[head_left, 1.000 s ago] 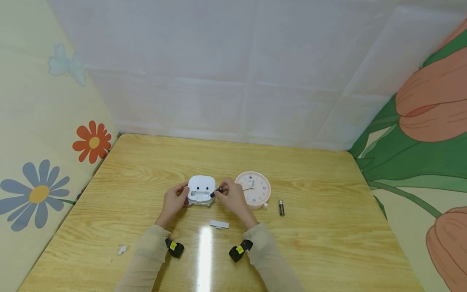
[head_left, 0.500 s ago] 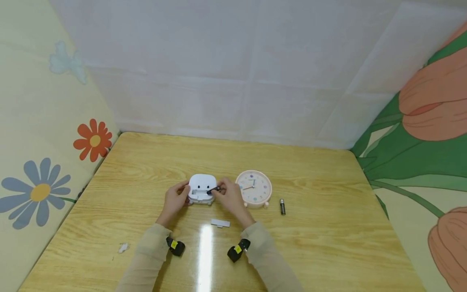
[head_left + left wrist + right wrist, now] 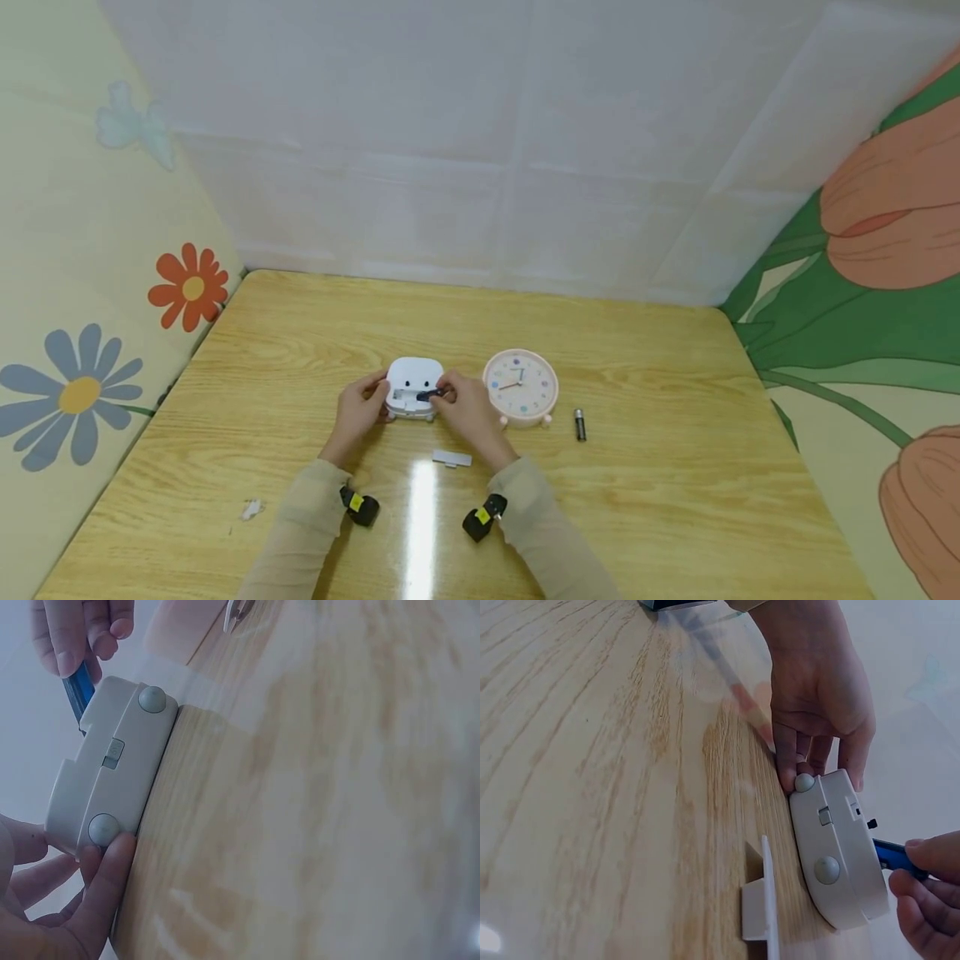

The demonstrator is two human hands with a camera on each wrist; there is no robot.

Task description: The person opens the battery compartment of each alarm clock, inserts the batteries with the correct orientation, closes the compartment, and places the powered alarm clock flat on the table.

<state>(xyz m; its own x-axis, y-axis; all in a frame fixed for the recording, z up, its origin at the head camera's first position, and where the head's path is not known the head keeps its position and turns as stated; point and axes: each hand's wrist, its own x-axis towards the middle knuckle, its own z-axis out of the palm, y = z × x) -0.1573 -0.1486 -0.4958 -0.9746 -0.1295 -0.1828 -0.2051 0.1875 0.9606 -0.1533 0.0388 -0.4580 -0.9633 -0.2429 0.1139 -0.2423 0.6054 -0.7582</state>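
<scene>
A small white clock body [image 3: 415,368] with two black knobs and ball feet [image 3: 103,829] lies on its face, its battery compartment uncovered. My left hand [image 3: 362,414] grips its left side, thumb on one face and fingers round the edge. Between thumb and fingers my right hand [image 3: 471,410] pinches a dark battery [image 3: 427,395], which looks blue in the right wrist view [image 3: 891,856]. The battery is tilted, its lower end at the right part of the compartment. Below the clock body lies the white battery cover [image 3: 452,458].
A round pink alarm clock [image 3: 522,388] lies face up just right of my right hand. Farther right is a second battery [image 3: 580,425]. A white scrap [image 3: 252,509] lies at the front left of the wooden table [image 3: 675,467]. Printed cloths hang at both sides.
My right hand has moved slightly left, carrying the battery from the clock body's right edge to over the compartment. My left hand keeps its grip; the clock body stays in place.
</scene>
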